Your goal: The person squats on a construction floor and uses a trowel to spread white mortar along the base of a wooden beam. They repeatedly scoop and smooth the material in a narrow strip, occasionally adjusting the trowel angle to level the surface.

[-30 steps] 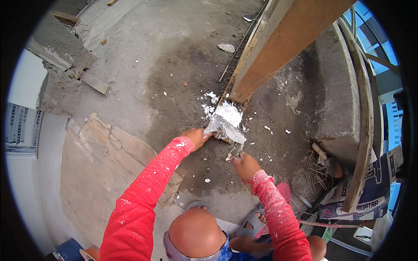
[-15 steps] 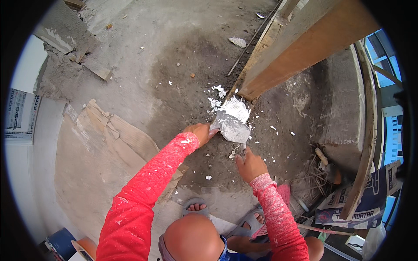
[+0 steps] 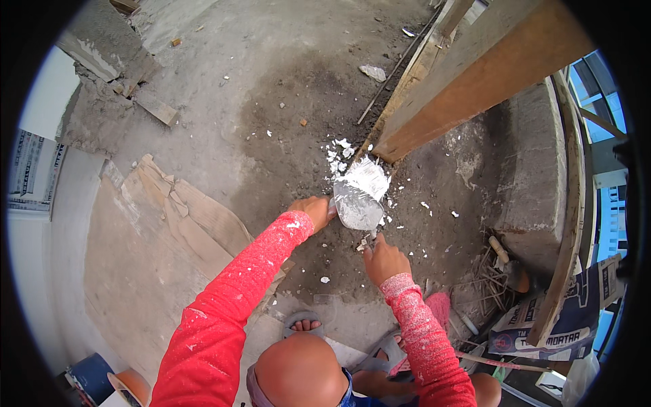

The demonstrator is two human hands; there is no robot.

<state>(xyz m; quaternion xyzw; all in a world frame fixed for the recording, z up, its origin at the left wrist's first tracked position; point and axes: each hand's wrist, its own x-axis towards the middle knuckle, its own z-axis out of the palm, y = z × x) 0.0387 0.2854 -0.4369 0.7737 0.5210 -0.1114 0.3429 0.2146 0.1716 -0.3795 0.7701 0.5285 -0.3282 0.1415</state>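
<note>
My right hand [image 3: 386, 263] is closed round the handle of a trowel [image 3: 358, 205], whose rounded grey blade is smeared with white. The blade lies over the near part of a flat piece coated with streaky white material [image 3: 370, 178]. My left hand [image 3: 313, 211] grips the left edge of that flat piece; the trowel blade hides much of it, so its exact kind cannot be told. White flakes and lumps [image 3: 338, 156] are scattered on the dirty floor just beyond it.
A wooden post [image 3: 468, 81] slants down close beyond the white piece. Brown paper sheeting [image 3: 163, 251] covers floor at left. A concrete block [image 3: 532, 163], a printed bag [image 3: 542, 332] and a second trowel [image 3: 519, 278] stand or lie at right. My sandalled feet [image 3: 305, 323] are near.
The trowel blade has slid slightly toward me and left across the white-coated piece, uncovering more of its streaked surface. My right hand has shifted a little nearer and left.
</note>
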